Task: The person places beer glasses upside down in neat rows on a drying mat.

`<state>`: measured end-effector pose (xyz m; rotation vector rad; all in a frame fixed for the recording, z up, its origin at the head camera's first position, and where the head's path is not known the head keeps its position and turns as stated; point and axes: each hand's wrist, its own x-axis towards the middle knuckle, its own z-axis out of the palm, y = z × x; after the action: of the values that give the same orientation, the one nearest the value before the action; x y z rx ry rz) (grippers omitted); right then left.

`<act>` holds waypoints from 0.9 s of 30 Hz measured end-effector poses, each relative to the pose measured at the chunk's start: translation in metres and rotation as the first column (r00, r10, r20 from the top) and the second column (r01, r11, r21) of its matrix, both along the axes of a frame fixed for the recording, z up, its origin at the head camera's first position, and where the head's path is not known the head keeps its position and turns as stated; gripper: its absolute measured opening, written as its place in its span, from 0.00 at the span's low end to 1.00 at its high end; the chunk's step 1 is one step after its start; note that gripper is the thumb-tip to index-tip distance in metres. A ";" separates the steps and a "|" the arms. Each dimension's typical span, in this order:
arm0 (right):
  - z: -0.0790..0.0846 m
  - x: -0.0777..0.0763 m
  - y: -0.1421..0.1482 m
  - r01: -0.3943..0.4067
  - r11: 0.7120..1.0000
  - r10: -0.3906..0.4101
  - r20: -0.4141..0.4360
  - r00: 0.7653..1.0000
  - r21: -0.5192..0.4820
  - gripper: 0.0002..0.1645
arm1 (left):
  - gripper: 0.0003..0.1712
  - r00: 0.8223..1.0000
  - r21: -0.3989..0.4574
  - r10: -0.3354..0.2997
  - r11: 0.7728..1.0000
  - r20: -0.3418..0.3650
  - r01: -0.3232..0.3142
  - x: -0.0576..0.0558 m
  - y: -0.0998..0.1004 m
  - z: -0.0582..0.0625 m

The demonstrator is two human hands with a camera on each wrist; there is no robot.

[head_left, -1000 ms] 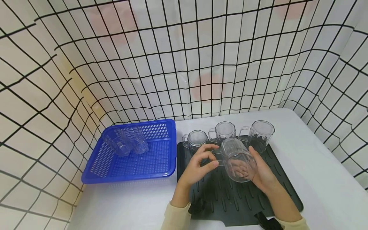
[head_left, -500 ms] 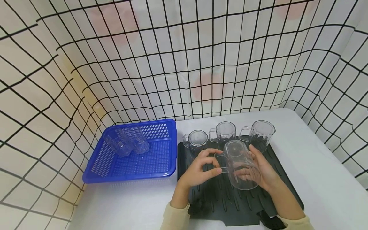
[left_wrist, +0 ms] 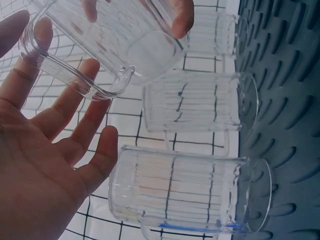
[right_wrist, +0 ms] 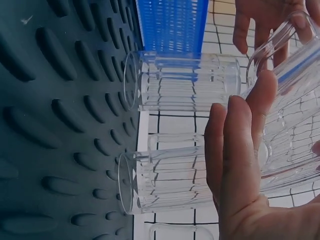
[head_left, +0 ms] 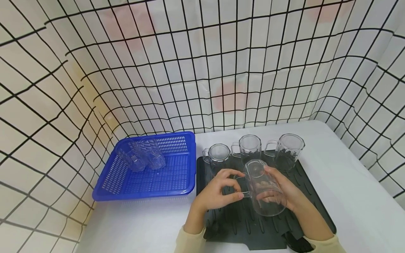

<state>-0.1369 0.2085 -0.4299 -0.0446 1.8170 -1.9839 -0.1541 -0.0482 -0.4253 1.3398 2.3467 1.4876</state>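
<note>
- Above the mat (head_left: pixel 246 232): 1 clear, colourless glass mug (head_left: pixel 264 188), tilted.
- Left grip (head_left: pixel 218 189) pinches its looped handle (left_wrist: pixel 70 77); right grip (head_left: pixel 286 191) clasps its body between thumb and fingers.
- Along the mat's far edge: 3 upside-down mugs (head_left: pixel 250 146).
- Left of the mat: blue basket (head_left: pixel 145 196) holding 2 clear glasses (head_left: pixel 154 156).

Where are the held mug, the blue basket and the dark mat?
Held mug (head_left: pixel 264 205), head view: clear side wall of its body.
Blue basket (head_left: pixel 166 177), head view: bare part of its floor.
Dark mat (head_left: pixel 242 230), head view: bare ridged surface, toward the near edge.
</note>
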 end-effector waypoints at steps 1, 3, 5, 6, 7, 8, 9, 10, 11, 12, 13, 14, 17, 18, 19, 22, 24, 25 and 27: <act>0.000 0.000 0.000 -0.006 1.000 0.006 -0.010 1.000 -0.008 0.47 | 0.06 1.000 0.000 0.002 1.000 0.001 -0.002 0.000 0.000 -0.001; -0.001 0.001 0.000 -0.023 0.999 0.022 -0.038 0.999 -0.023 0.46 | 0.05 1.000 0.010 0.015 1.000 0.002 -0.015 0.000 -0.001 -0.002; -0.001 0.002 0.000 -0.031 0.999 0.028 -0.070 0.997 -0.042 0.45 | 0.02 1.000 0.041 0.025 0.999 0.009 -0.025 0.000 -0.002 -0.003; -0.001 0.003 0.000 -0.025 0.998 0.021 -0.082 0.996 -0.050 0.45 | 0.03 0.999 0.059 0.033 0.998 0.016 -0.034 -0.001 -0.002 -0.004; -0.001 0.004 0.000 -0.022 0.998 0.016 -0.097 0.995 -0.062 0.45 | 0.05 0.999 0.081 0.040 0.996 0.026 -0.042 -0.001 -0.003 -0.004; -0.001 0.004 0.000 -0.014 0.997 0.005 -0.108 0.994 -0.078 0.44 | 0.07 0.998 0.100 0.049 0.994 0.030 -0.051 -0.002 -0.003 -0.004; -0.001 0.004 -0.001 0.001 0.995 -0.014 -0.119 0.993 -0.104 0.42 | 0.09 0.998 0.119 0.058 0.991 0.036 -0.061 -0.002 -0.003 -0.004; 0.000 0.005 -0.001 0.010 0.991 -0.028 -0.133 0.991 -0.133 0.38 | 0.11 0.997 0.135 0.070 0.988 0.040 -0.075 -0.003 -0.003 -0.005; 0.000 0.005 -0.002 0.015 0.985 -0.039 -0.141 0.989 -0.171 0.34 | 0.14 0.995 0.145 0.090 0.985 0.044 -0.095 -0.003 -0.003 -0.005; 0.000 0.005 -0.002 0.017 0.978 -0.050 -0.152 0.987 -0.208 0.28 | 0.16 0.993 0.154 0.110 0.981 0.050 -0.117 -0.004 -0.004 -0.005; 0.000 0.005 -0.002 0.012 0.970 -0.054 -0.164 0.985 -0.244 0.23 | 0.18 0.990 0.162 0.129 0.977 0.055 -0.136 -0.004 -0.004 -0.005; 0.000 0.005 -0.002 0.005 0.960 -0.055 -0.173 0.983 -0.278 0.19 | 0.19 0.987 0.170 0.148 0.973 0.061 -0.156 -0.005 -0.004 -0.005; 0.000 0.005 -0.001 -0.037 0.950 -0.037 -0.228 0.973 -0.311 0.15 | 0.23 0.980 0.190 0.177 0.963 0.093 -0.192 -0.005 -0.004 -0.004; 0.001 0.005 -0.001 -0.048 0.952 -0.030 -0.249 0.968 -0.302 0.15 | 0.23 0.979 0.196 0.176 0.961 0.105 -0.194 -0.005 -0.004 -0.004; 0.001 0.006 -0.001 -0.057 0.956 -0.023 -0.268 0.963 -0.287 0.17 | 0.23 0.978 0.198 0.172 0.961 0.118 -0.193 -0.005 -0.004 -0.004; 0.001 0.008 -0.001 -0.058 0.972 -0.019 -0.322 0.947 -0.229 0.22 | 0.26 0.975 0.193 0.158 0.963 0.155 -0.187 -0.005 -0.004 -0.004; 0.001 0.009 -0.002 -0.049 0.982 -0.020 -0.359 0.933 -0.182 0.25 | 0.27 0.972 0.183 0.153 0.966 0.177 -0.185 -0.005 -0.003 -0.004; 0.002 0.010 -0.002 -0.045 0.986 -0.019 -0.383 0.924 -0.159 0.25 | 0.28 0.972 0.179 0.150 0.967 0.182 -0.183 -0.006 -0.003 -0.004; 0.002 0.011 -0.002 -0.039 0.992 -0.017 -0.434 0.901 -0.120 0.27 | 0.27 0.969 0.176 0.148 0.967 0.195 -0.184 -0.003 -0.003 0.001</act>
<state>-0.1261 0.2065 -0.4275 -0.5804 1.9355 -2.2084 -0.1571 -0.0517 -0.4243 1.0086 2.2980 1.8416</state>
